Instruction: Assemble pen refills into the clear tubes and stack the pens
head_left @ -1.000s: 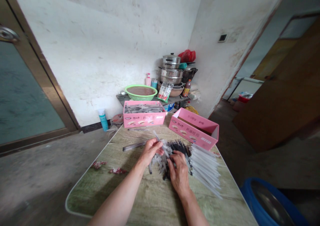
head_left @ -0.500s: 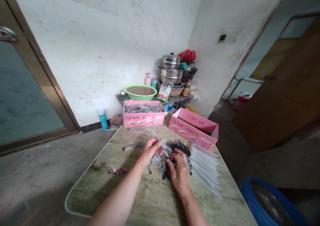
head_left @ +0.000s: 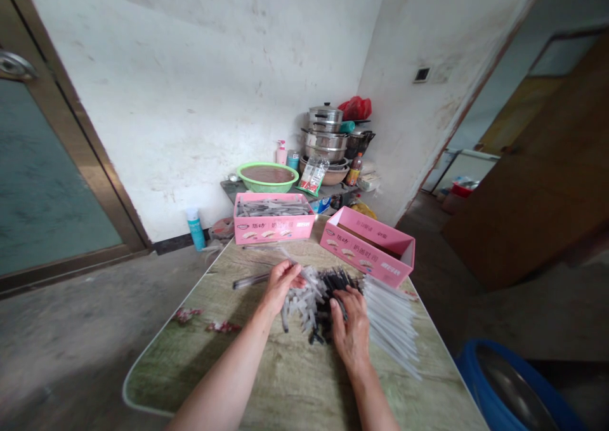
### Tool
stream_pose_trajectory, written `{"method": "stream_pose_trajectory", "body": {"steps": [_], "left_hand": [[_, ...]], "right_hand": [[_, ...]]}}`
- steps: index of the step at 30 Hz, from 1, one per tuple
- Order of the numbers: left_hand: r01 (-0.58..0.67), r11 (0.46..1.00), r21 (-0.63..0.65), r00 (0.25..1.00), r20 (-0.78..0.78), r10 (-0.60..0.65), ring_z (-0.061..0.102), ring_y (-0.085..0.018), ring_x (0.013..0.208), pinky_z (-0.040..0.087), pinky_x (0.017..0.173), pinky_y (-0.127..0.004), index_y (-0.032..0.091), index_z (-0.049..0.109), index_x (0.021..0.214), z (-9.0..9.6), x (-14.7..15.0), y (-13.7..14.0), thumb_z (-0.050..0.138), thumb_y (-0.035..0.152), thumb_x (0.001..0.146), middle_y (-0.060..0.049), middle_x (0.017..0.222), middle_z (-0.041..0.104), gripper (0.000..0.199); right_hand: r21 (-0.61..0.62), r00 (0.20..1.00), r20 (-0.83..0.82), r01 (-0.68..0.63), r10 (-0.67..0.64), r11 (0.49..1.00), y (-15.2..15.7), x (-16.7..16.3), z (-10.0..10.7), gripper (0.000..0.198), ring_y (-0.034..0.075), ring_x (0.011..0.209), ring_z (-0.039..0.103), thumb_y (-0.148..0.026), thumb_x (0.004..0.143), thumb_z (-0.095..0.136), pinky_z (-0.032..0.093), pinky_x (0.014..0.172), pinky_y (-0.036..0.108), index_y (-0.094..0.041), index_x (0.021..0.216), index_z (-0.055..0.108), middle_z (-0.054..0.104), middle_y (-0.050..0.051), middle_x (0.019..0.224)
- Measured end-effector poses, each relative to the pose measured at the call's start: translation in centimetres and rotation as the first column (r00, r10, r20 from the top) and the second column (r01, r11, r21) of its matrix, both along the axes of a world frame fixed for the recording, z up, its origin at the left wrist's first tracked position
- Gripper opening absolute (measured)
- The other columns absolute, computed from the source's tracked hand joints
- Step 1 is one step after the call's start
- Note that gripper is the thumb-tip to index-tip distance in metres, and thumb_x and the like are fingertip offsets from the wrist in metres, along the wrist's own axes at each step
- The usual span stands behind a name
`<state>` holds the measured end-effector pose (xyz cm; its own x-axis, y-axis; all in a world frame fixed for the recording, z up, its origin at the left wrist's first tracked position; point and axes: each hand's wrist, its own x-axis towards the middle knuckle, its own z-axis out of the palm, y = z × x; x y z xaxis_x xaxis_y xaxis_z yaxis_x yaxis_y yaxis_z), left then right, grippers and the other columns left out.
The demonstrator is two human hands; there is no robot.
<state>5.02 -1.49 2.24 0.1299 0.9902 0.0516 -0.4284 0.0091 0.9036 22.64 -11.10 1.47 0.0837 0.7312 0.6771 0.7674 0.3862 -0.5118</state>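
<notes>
My left hand (head_left: 284,284) pinches a clear pen barrel (head_left: 287,254) that points up and away over the table. Just right of it lies a heap of whitish translucent pen caps or similar short parts (head_left: 304,304). A pile of black pen parts (head_left: 335,280) sits beside that heap. Over this pile my right hand (head_left: 351,323) is closed with curled fingers, and whatever lies between them is hidden. Long clear pen barrels (head_left: 392,329) are laid side by side to the right of my right hand. A few assembled-looking pens (head_left: 250,281) rest left of my left hand.
A pink box (head_left: 273,229) full of pens stands at the table's far edge. Another pink box (head_left: 368,244) stands right of it. Behind are a green basin (head_left: 268,176) and stacked steel pots (head_left: 326,132). A blue barrel (head_left: 469,374) stands at the right.
My left hand has moved slightly left and the barrel in it has swung lower. My right hand has shifted right, away from the left hand, over the black parts.
</notes>
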Motion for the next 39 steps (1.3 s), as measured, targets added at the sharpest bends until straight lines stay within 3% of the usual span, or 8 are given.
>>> {"method": "stream_pose_trajectory", "body": {"steps": [6, 12, 15, 22, 25, 29, 33, 39], "left_hand": [[0.083, 0.996, 0.021, 0.994, -0.072, -0.081, 0.063, -0.015, 0.052, 0.053, 0.052, -0.026, 0.013, 0.063, 0.079, 0.5, 0.6, -0.6, 0.080, 0.053, 0.065, -0.002, 0.064, 0.066, 0.045], [-0.338, 0.941, -0.025, 0.934, 0.117, 0.338, 0.064, -0.015, 0.057, 0.053, 0.058, -0.026, 0.014, 0.062, 0.084, -0.4, -2.0, 1.7, 0.079, 0.056, 0.064, -0.001, 0.064, 0.066, 0.049], [-0.410, 0.911, -0.043, 0.899, 0.152, 0.412, 0.065, -0.014, 0.059, 0.054, 0.062, -0.026, 0.015, 0.062, 0.085, -0.4, -2.9, 2.2, 0.079, 0.056, 0.064, 0.000, 0.064, 0.066, 0.049], [-0.034, 0.998, 0.053, 0.999, 0.037, 0.032, 0.064, -0.014, 0.063, 0.054, 0.061, -0.025, 0.012, 0.069, 0.087, 0.2, -1.0, 0.4, 0.081, 0.045, 0.068, -0.003, 0.073, 0.068, 0.040], [0.169, 0.982, 0.090, 0.985, -0.033, -0.166, 0.064, -0.015, 0.063, 0.054, 0.062, -0.026, 0.011, 0.070, 0.094, 0.6, 0.0, -0.7, 0.078, 0.043, 0.072, -0.005, 0.075, 0.068, 0.039], [0.338, 0.936, 0.102, 0.940, -0.077, -0.331, 0.064, -0.015, 0.064, 0.053, 0.061, -0.026, 0.011, 0.068, 0.095, 1.2, 0.7, -1.7, 0.080, 0.039, 0.072, -0.007, 0.079, 0.070, 0.038], [0.351, 0.932, 0.091, 0.935, -0.083, -0.344, 0.064, -0.015, 0.065, 0.052, 0.060, -0.025, 0.010, 0.069, 0.093, 1.4, 0.6, -1.6, 0.083, 0.038, 0.068, -0.008, 0.080, 0.070, 0.040], [0.137, 0.981, 0.141, 0.990, 0.022, -0.141, 0.060, -0.014, 0.067, 0.051, 0.059, -0.024, 0.013, 0.070, 0.103, 1.1, -1.1, -0.3, 0.074, 0.044, 0.078, -0.005, 0.079, 0.065, 0.040]], "right_hand": [[-0.006, 0.989, 0.065, -0.131, 0.131, 0.991, 0.1, -1.2, 0.1, 0.017, 0.028, 0.116, 0.054, -0.023, 0.096, 0.049, 0.044, 0.100, 0.052, -0.021, 0.098, 0.066, 0.069, 0.009, 0.098], [0.050, 1.000, 0.007, -0.006, 0.006, 0.999, 0.2, 0.9, -0.3, 0.014, 0.028, 0.111, 0.054, -0.022, 0.096, 0.050, 0.046, 0.094, 0.050, -0.020, 0.096, 0.064, 0.068, 0.009, 0.095], [0.109, 0.992, 0.006, 0.129, -0.130, 0.986, 0.3, 2.5, -0.6, 0.013, 0.030, 0.106, 0.053, -0.026, 0.094, 0.052, 0.046, 0.091, 0.051, -0.019, 0.092, 0.063, 0.068, 0.011, 0.092], [0.144, 0.953, 0.110, 0.265, -0.282, 0.953, 0.2, 3.1, -0.7, 0.020, 0.033, 0.108, 0.051, -0.030, 0.095, 0.050, 0.042, 0.094, 0.056, -0.017, 0.091, 0.065, 0.067, 0.014, 0.089], [0.114, 0.985, 0.072, 0.146, -0.154, 0.983, 0.0, 1.3, -0.2, 0.022, 0.030, 0.110, 0.053, -0.028, 0.098, 0.046, 0.043, 0.095, 0.050, -0.017, 0.104, 0.064, 0.068, 0.013, 0.099], [-0.026, 0.998, 0.059, 0.025, -0.023, 0.999, -0.1, -0.9, -0.2, 0.026, 0.023, 0.087, 0.062, -0.032, 0.099, 0.046, 0.049, 0.079, 0.037, -0.017, 0.107, 0.065, 0.067, 0.010, 0.094], [-0.089, 0.997, 0.062, -0.043, 0.049, 0.995, 0.0, -1.2, -0.8, 0.029, 0.021, 0.074, 0.062, -0.035, 0.099, 0.046, 0.047, 0.070, 0.031, -0.017, 0.098, 0.069, 0.066, 0.008, 0.082], [-0.161, 0.998, -0.048, -0.036, 0.029, 0.986, -0.3, -0.9, -0.7, 0.034, 0.023, 0.073, 0.063, -0.043, 0.096, 0.049, 0.045, 0.068, 0.031, -0.016, 0.094, 0.070, 0.067, 0.010, 0.080]]}}
